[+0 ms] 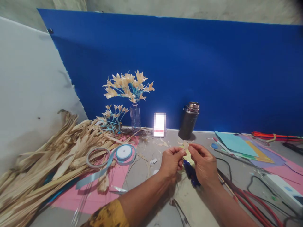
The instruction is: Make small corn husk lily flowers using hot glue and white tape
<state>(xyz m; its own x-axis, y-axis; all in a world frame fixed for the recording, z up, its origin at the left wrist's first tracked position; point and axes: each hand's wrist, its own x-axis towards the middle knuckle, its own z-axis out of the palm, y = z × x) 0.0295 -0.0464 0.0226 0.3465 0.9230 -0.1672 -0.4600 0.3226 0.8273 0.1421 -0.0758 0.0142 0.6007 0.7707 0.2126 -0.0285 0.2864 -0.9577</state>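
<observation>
While pinching a small pale husk piece (186, 148) together, the left hand (171, 161) and right hand (204, 164) are working just in front of the steel flask (189, 120).

A grey table (151, 176) carries the lot — dried husk strips (47, 157) heaped at the left over pink paper (99, 195), ribbon spools (123, 153), a glass vase (135, 116), a steel flask (189, 121), coloured sheets (239, 146) and cables (255, 205) — at the right.
</observation>
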